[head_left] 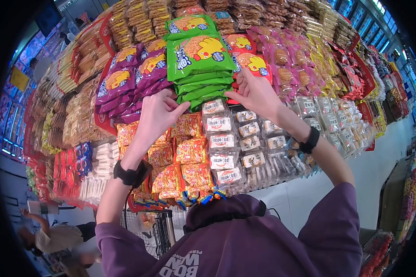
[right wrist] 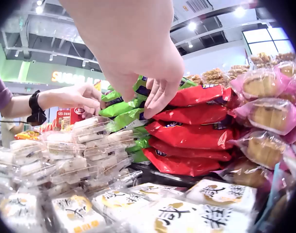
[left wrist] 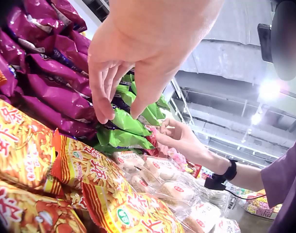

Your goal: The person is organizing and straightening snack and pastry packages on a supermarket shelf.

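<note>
A stack of green snack packets [head_left: 203, 57] stands in the middle of the display. My left hand [head_left: 159, 115] is at its lower left corner, thumb along the front and fingers bent at the side; in the left wrist view the green packets [left wrist: 126, 121] show between the thumb and fingers of that hand [left wrist: 138, 53]. Holding the lower right corner, my right hand [head_left: 259, 94] has its thumb in front and fingers at the side. The right wrist view has this hand [right wrist: 138, 53] around the green packet edges [right wrist: 128, 119], against red packets [right wrist: 191, 138]. Some fingertip contact is hidden.
Purple packets [head_left: 118, 85] lie left of the stack, with orange noodle snacks [head_left: 192, 150] and white wrapped cakes [head_left: 219, 141] in front. Pink-wrapped biscuits [head_left: 300, 57] are at the right. A wire cart [head_left: 159, 231] and another person [head_left: 60, 237] are at lower left.
</note>
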The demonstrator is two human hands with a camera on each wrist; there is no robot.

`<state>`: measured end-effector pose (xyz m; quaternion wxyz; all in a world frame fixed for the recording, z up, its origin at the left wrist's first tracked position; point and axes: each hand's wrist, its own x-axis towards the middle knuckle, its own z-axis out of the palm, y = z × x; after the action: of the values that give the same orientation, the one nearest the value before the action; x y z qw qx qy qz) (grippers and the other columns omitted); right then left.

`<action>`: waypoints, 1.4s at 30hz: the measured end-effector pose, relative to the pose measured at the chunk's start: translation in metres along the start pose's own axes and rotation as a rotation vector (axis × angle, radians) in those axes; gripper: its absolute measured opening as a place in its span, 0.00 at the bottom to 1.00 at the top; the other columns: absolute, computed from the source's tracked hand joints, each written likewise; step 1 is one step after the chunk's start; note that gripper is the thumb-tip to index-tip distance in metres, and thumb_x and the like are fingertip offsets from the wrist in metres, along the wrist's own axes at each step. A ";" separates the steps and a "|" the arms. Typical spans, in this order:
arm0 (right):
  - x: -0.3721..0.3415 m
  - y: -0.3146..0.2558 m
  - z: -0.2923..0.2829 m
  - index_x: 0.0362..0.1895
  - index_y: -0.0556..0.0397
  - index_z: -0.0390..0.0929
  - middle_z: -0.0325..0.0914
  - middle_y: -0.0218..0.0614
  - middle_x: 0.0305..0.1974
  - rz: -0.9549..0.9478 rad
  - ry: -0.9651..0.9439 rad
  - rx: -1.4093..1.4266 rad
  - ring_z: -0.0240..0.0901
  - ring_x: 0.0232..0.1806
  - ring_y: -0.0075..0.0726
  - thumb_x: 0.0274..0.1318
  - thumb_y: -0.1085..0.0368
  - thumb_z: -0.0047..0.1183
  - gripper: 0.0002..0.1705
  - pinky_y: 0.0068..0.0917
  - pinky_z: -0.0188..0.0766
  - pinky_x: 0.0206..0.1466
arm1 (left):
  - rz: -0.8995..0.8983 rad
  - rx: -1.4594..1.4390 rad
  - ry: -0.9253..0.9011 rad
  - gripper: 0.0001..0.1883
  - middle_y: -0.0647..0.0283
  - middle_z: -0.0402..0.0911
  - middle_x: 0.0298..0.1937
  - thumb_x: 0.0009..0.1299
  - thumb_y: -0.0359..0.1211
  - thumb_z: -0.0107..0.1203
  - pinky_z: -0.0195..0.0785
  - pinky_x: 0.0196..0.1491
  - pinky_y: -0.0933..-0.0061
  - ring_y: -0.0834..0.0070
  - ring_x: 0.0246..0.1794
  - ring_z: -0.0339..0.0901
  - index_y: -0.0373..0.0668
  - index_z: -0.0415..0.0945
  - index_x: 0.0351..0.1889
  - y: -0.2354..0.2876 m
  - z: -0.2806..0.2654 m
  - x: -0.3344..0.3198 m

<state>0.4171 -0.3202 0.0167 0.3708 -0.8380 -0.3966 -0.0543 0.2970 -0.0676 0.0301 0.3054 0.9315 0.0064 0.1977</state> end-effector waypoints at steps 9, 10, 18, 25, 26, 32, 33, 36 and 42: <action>0.003 0.016 0.022 0.33 0.60 0.70 0.77 0.40 0.23 -0.049 -0.051 0.086 0.77 0.23 0.41 0.50 0.58 0.69 0.22 0.33 0.71 0.28 | 0.068 0.135 -0.084 0.23 0.46 0.78 0.22 0.53 0.38 0.75 0.71 0.28 0.62 0.55 0.23 0.79 0.27 0.74 0.28 -0.010 0.016 0.015; 0.003 0.016 0.022 0.32 0.60 0.71 0.76 0.40 0.23 -0.049 -0.039 0.077 0.77 0.23 0.41 0.49 0.59 0.70 0.22 0.33 0.71 0.27 | 0.096 0.132 -0.070 0.23 0.43 0.78 0.22 0.53 0.38 0.75 0.72 0.30 0.57 0.50 0.25 0.79 0.26 0.74 0.27 -0.014 0.020 0.016; 0.007 0.007 0.020 0.25 0.60 0.72 0.74 0.37 0.19 0.019 -0.027 0.073 0.74 0.20 0.37 0.47 0.61 0.70 0.20 0.31 0.69 0.25 | 0.131 0.233 -0.028 0.23 0.42 0.80 0.27 0.52 0.37 0.73 0.72 0.35 0.57 0.46 0.30 0.79 0.28 0.74 0.31 -0.024 0.028 0.019; 0.015 0.009 0.022 0.24 0.58 0.66 0.69 0.27 0.18 0.125 -0.099 0.119 0.77 0.23 0.19 0.53 0.61 0.68 0.22 0.19 0.68 0.24 | 0.139 0.205 -0.044 0.20 0.40 0.79 0.27 0.56 0.33 0.71 0.73 0.34 0.52 0.43 0.31 0.78 0.27 0.74 0.35 -0.019 0.024 0.018; 0.014 0.007 0.022 0.24 0.58 0.66 0.69 0.27 0.17 0.130 -0.097 0.138 0.76 0.22 0.19 0.53 0.61 0.68 0.22 0.19 0.68 0.24 | 0.128 0.193 -0.059 0.20 0.41 0.79 0.26 0.56 0.33 0.71 0.73 0.34 0.53 0.44 0.30 0.79 0.27 0.73 0.34 -0.019 0.022 0.016; 0.000 -0.005 -0.005 0.25 0.55 0.68 0.73 0.35 0.22 -0.021 0.027 -0.106 0.71 0.21 0.35 0.51 0.57 0.68 0.22 0.33 0.67 0.25 | 0.138 0.102 0.013 0.20 0.59 0.73 0.16 0.58 0.37 0.72 0.68 0.24 0.69 0.65 0.15 0.73 0.35 0.71 0.24 -0.009 -0.004 -0.007; -0.003 -0.007 -0.009 0.25 0.54 0.67 0.73 0.35 0.23 -0.123 0.124 -0.166 0.71 0.22 0.35 0.51 0.56 0.68 0.22 0.33 0.67 0.25 | 0.168 0.173 0.038 0.17 0.62 0.76 0.22 0.60 0.36 0.70 0.69 0.26 0.71 0.68 0.21 0.75 0.37 0.71 0.26 0.003 -0.013 -0.014; -0.006 -0.014 -0.017 0.39 0.50 0.72 0.75 0.37 0.47 -0.429 0.268 -0.382 0.73 0.44 0.40 0.50 0.54 0.67 0.20 0.38 0.70 0.44 | 0.569 0.433 0.318 0.16 0.60 0.78 0.35 0.59 0.36 0.70 0.72 0.32 0.67 0.68 0.32 0.77 0.40 0.73 0.32 0.023 -0.020 -0.012; 0.027 -0.039 -0.007 0.74 0.45 0.55 0.52 0.45 0.74 -0.636 0.040 -0.657 0.52 0.74 0.46 0.48 0.45 0.64 0.51 0.47 0.48 0.76 | 0.556 0.748 0.118 0.47 0.54 0.58 0.74 0.56 0.41 0.68 0.53 0.72 0.59 0.61 0.73 0.58 0.37 0.56 0.72 0.026 0.001 0.021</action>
<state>0.4090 -0.2919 0.0545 0.0578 -0.7467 -0.5885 -0.3044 0.3137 -0.0864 0.0524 -0.1166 0.9311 -0.1554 0.3087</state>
